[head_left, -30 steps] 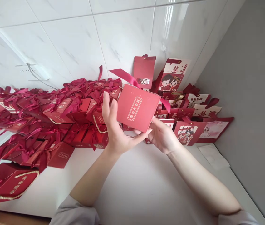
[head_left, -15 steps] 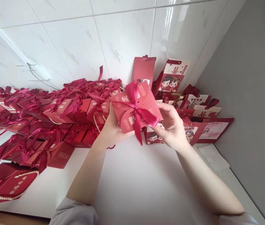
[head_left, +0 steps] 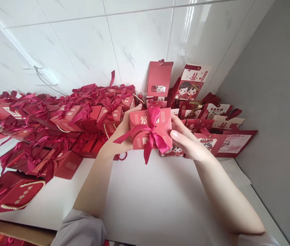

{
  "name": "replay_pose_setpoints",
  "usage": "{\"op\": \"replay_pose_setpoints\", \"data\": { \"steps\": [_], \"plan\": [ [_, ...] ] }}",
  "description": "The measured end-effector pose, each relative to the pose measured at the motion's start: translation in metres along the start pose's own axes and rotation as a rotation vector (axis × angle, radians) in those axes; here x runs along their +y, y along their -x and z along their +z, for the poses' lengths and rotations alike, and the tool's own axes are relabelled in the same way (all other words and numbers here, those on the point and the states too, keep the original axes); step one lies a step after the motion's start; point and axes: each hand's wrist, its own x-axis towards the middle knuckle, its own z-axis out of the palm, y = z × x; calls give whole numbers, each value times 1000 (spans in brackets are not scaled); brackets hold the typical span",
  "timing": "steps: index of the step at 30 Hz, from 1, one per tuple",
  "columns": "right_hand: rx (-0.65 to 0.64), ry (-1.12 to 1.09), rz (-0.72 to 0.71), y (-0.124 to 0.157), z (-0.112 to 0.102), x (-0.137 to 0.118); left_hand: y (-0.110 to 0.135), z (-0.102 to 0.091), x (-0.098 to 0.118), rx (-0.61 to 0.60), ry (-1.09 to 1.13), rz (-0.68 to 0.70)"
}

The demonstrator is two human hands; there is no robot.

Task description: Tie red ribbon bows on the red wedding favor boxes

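Between my two hands is a red gift box (head_left: 138,128) with pale lettering, its top tied with a dark pink ribbon bow (head_left: 153,131) whose tails hang over the front. My left hand (head_left: 120,136) grips the box's left side; some of its fingers are hidden behind the box. On the right side, my right hand (head_left: 187,141) holds the box with the thumb against its front corner. The box is held above the white tabletop (head_left: 155,198), in front of the other red boxes.
Many similar ribbon-tied red boxes (head_left: 65,118) are piled on the left. Behind and to the right stand illustrated red-and-white boxes (head_left: 191,85). A tiled wall (head_left: 139,44) closes the back, a grey panel (head_left: 273,85) the right. A cardboard edge (head_left: 19,230) shows at lower left.
The gift box has turned from a slant to nearly level and moved slightly down and right. My right hand has shifted its hold from the ribbon end to the box's side.
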Motion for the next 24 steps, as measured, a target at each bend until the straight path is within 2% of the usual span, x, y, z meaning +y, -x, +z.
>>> {"op": "replay_pose_setpoints", "data": {
  "steps": [3, 6, 9, 11, 13, 16, 17, 21, 24],
  "plan": [
    [67, 34, 77, -2, -3, 5, 1, -11, 10, -207, -38, -57],
    [91, 32, 92, -2, -3, 6, 11, -35, 22, -255, -199, -201],
    [101, 80, 92, 1, 1, 6, 25, -57, 42, -12, -373, -295],
    [106, 145, 81, 4, 7, 6, 33, -61, 63, 147, -435, -270],
    [110, 221, 60, 7, 13, 7, 38, -53, 84, 158, -467, -190],
    [110, 312, 33, 11, 19, 8, 42, -22, 106, -81, -551, -83],
    [103, 332, 30, 12, 20, 8, 43, -10, 109, -126, -600, -66],
    [57, 410, 44, 13, 19, 11, 41, 29, 110, -102, -915, -95],
    [19, 459, 30, 15, 18, 12, 37, 38, 110, -76, -1051, -80]
  ]
}}
